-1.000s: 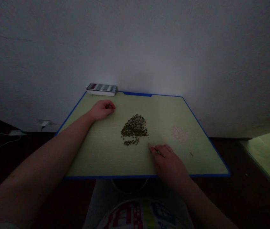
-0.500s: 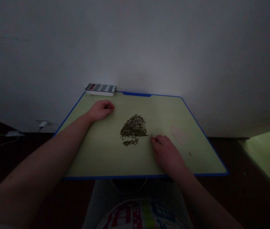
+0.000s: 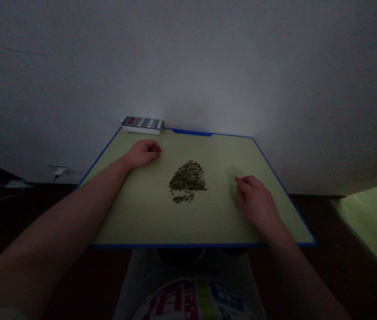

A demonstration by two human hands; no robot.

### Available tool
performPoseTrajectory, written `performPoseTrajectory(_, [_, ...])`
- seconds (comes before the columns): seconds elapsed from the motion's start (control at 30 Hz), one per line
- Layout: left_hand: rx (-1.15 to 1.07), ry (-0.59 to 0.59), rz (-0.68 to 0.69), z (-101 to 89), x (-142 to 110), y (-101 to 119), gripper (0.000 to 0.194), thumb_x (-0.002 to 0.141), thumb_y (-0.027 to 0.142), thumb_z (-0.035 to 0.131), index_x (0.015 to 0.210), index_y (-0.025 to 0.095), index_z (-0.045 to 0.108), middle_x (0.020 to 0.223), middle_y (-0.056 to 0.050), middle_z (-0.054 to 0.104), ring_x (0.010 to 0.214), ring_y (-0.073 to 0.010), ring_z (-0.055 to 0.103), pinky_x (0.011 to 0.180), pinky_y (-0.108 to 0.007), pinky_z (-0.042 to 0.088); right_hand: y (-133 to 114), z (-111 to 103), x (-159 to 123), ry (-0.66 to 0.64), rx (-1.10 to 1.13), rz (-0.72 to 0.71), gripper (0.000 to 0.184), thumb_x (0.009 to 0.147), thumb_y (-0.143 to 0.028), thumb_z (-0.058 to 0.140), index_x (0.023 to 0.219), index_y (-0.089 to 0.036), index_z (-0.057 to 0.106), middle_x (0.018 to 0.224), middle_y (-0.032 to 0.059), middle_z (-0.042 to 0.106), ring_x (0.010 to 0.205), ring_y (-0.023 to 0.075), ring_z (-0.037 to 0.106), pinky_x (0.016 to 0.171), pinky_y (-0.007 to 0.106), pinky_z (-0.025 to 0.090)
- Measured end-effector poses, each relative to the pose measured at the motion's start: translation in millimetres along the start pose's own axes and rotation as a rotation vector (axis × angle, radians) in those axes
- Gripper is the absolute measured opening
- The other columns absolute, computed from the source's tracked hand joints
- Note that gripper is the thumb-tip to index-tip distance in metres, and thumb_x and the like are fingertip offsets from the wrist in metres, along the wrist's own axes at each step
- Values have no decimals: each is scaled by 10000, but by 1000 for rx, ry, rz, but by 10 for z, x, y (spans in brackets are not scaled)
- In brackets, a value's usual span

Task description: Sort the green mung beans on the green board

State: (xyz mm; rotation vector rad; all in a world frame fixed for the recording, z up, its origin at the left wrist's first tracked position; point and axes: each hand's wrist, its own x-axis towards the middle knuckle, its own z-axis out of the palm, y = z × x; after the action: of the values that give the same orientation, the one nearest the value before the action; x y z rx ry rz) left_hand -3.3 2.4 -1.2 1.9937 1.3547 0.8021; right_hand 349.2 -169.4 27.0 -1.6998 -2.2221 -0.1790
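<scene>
A pile of small dark grains or seeds (image 3: pixel 187 177) lies in the middle of the pale table top (image 3: pixel 162 222), with a few strays along its near side. My right hand (image 3: pixel 257 200) is to the right of the pile, thumb and forefinger pinched. Something tiny and pale shows at the fingertips, too small to name. That hand covers the spot where lighter grains lay. To the left of the pile my left hand (image 3: pixel 142 153) rests on the table top, its fingers curled in and thumb near them. What it holds, if anything, is hidden.
A phone (image 3: pixel 143 122) lies on a white box (image 3: pixel 142 129) at the back left corner. The blue-edged table stands against a grey wall (image 3: pixel 188 66). A plug (image 3: pixel 60 171) with cables is low on the left. Another pale surface (image 3: pixel 375 218) is at the right.
My right hand has moved right and away from me, from beside the dark pile to over the lighter grains, still pinched. The left hand stays in place.
</scene>
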Motion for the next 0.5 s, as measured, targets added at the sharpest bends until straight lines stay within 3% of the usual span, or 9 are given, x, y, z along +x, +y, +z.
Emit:
performPoseTrajectory(0.1, [5, -11, -3, -2, -4, 11, 234, 626, 311, 587, 792, 153, 634, 645, 9, 551, 611, -124, 483, 597, -260, 392, -120, -106, -56, 31, 115, -152, 346, 912, -175, 417, 1141, -78, 657, 960, 133, 643, 879, 223, 599, 798, 339, 500])
performPoseTrajectory(0.2, [3, 1, -6, 0, -5, 13, 228, 620, 302, 584, 787, 156, 635, 647, 8, 556, 615, -126, 489, 601, -262, 396, -417, -100, -160, -82, 91, -237, 354, 911, -158, 414, 1187, -103, 630, 955, 119, 654, 838, 209, 604, 764, 322, 514])
performPoseTrajectory(0.27, [2, 9, -10, 2, -6, 12, 221, 617, 295, 585, 783, 157, 634, 651, 7, 560, 615, -127, 491, 600, -262, 397, -654, -37, -216, -207, 13, -247, 390, 891, -106, 413, 1237, -111, 593, 982, 124, 658, 873, 225, 602, 767, 330, 515])
performPoseTrajectory(0.37, [-13, 7, -12, 2, -5, 7, 218, 618, 294, 590, 782, 157, 630, 647, 9, 557, 600, -122, 487, 587, -257, 394, -945, 58, -218, -280, -49, -252, 416, 851, -30, 432, 1238, -75, 578, 1016, 155, 642, 918, 232, 590, 788, 318, 502])
performPoseTrajectory(0.5, [-22, 5, -10, 4, -3, 3, 211, 623, 299, 599, 774, 155, 628, 642, 9, 554, 595, -119, 487, 582, -251, 396, -1123, 103, -108, -338, -67, -180, 350, 850, -14, 421, 1125, -85, 624, 1068, 170, 620, 896, 239, 588, 739, 325, 510])
